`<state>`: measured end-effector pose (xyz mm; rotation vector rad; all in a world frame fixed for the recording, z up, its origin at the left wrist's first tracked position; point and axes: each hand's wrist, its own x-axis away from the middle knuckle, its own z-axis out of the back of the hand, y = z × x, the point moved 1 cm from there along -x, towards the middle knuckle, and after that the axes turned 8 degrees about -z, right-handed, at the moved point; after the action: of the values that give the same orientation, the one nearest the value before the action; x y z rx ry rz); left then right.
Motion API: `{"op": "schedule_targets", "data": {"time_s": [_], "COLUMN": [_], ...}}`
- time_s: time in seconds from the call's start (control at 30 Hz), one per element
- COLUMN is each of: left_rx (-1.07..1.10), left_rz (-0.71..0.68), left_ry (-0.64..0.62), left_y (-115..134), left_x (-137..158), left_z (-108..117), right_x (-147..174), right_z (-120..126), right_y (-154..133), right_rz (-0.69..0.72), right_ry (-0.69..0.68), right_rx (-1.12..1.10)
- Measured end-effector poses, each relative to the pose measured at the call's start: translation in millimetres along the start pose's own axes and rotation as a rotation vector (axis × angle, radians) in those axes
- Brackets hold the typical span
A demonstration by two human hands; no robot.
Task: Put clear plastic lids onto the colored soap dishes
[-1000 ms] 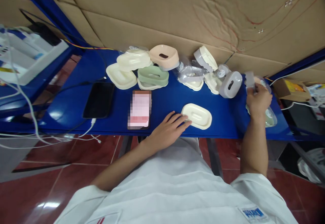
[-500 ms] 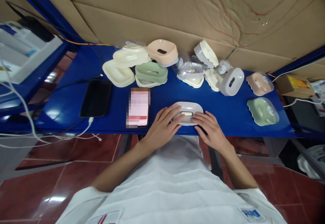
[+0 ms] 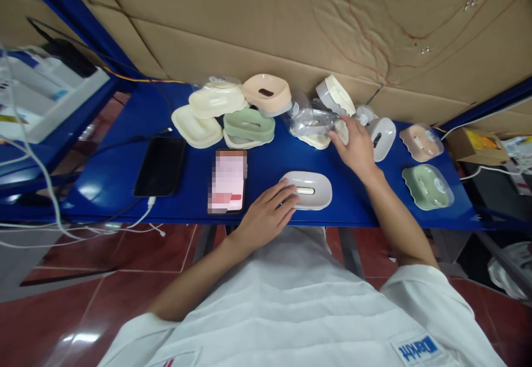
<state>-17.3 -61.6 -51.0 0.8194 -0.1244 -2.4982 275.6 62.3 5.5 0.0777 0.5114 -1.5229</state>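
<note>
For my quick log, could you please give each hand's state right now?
Left hand: open, fingers resting on the grey dish.
Right hand: at a cream piece; grip cannot be told.

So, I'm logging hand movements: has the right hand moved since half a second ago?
Yes. Judged against the blue table, the right hand has moved from near the front edge back toward the cardboard and slightly rightward.
</note>
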Motion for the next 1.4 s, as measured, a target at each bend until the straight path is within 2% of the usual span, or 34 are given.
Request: {"op": "schedule_targets", "data": {"time_s": [0.1, 0.17, 0.27, 0.37, 0.47, 0.53, 0.63, 0.73, 0.87, 1.03, 1.3, 1.4], "left_rx": [0.013, 0.033, 0.07, 0.093, 0.105, 0.122, 0.17, 0.238, 0.267, 0.239, 0.247, 0.245], "left_rz": [0.01, 0.02, 0.029, 0.026, 0.039, 0.071, 0.152, 0.234, 0.238, 0.215, 0.231, 0.23], "left_ry": [0.013, 0.011, 0.007, 0.018, 0.051, 0.077, 0.1, 0.101, 0.039, 0.045, 0.039, 0.045], "left_y": [0, 0, 0, -1, 0, 1, 2, 1, 0, -2, -7, -6], "left_x": [1, 1, 1, 1, 2, 3, 4, 4, 3, 6, 9, 8], "left_z": [2, 2, 3, 3, 2, 3, 3, 3, 1, -2, -6, -5], "right_x": [-27, -34, -35, -19, 23, 62, 119, 156, 166, 162, 171, 169], "right_z": [-25, -33, -29, -9, 13, 24, 30, 28, 24, 21, 9, 10], "right_y": [-2, 2, 17, 28, 26, 20, 8, -3, -16, -27, -30, -32], "right_rz": [-0.168, -0.209, -0.205, -0.204, -0.159, -0.107, 0.025, 0.191, 0.3, 0.424, 0.443, 0.408], "right_ry": [-0.002, 0.017, 0.067, 0.117, 0.158, 0.134, -0.004, -0.167, -0.269, -0.28, -0.199, -0.215], "right_rx": [0.064, 0.024, -0.157, -0.316, -0.364, -0.377, -0.41, -0.474, -0.51, -0.332, -0.21, -0.231]}}
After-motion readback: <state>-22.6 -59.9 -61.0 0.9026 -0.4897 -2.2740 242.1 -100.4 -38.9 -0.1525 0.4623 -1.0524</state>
